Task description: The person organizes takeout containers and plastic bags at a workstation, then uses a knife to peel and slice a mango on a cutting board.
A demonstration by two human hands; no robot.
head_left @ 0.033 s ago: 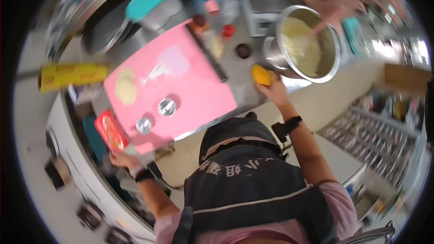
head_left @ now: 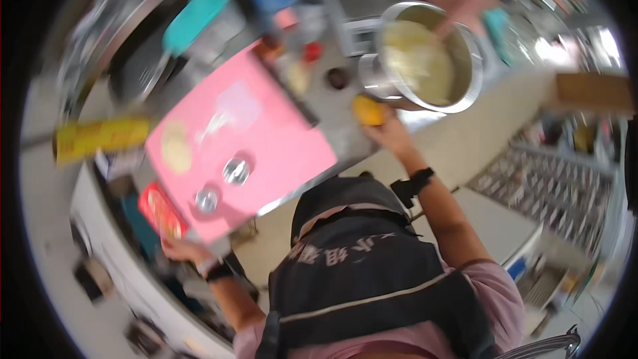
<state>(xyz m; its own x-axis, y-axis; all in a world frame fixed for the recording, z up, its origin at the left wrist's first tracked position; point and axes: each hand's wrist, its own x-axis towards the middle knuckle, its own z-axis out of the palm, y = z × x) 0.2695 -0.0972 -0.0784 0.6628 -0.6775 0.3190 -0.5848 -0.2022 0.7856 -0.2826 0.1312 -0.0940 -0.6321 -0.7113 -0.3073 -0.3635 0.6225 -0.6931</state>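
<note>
My right hand [head_left: 391, 134] is closed round a smooth, rounded yellow object [head_left: 367, 110] at the table's right edge, just below a large steel pot [head_left: 476, 70] of pale yellow mixture. Blur hides what kind of thing it is. Far to the left, my left hand [head_left: 186, 250] grips the lower end of a red printed packet [head_left: 159, 209] beside the pink mat [head_left: 286, 159]. Two small metal cups [head_left: 236, 171] stand on that mat. Pale flattened dough [head_left: 176, 147] lies near its left edge, and a whitish smear [head_left: 229, 110] marks its upper part.
A long yellow box [head_left: 100, 136] juts out at the far left. Behind the mat are a teal-lidded container [head_left: 199, 16] and a grey scale-like device [head_left: 359, 33]. A small dark round thing [head_left: 337, 78] and a red one [head_left: 312, 52] sit left of the pot.
The whole view has shifted slightly, so the tabletop things appear further left. Both hands keep the same things, and nothing on the table has visibly moved relative to the rest.
</note>
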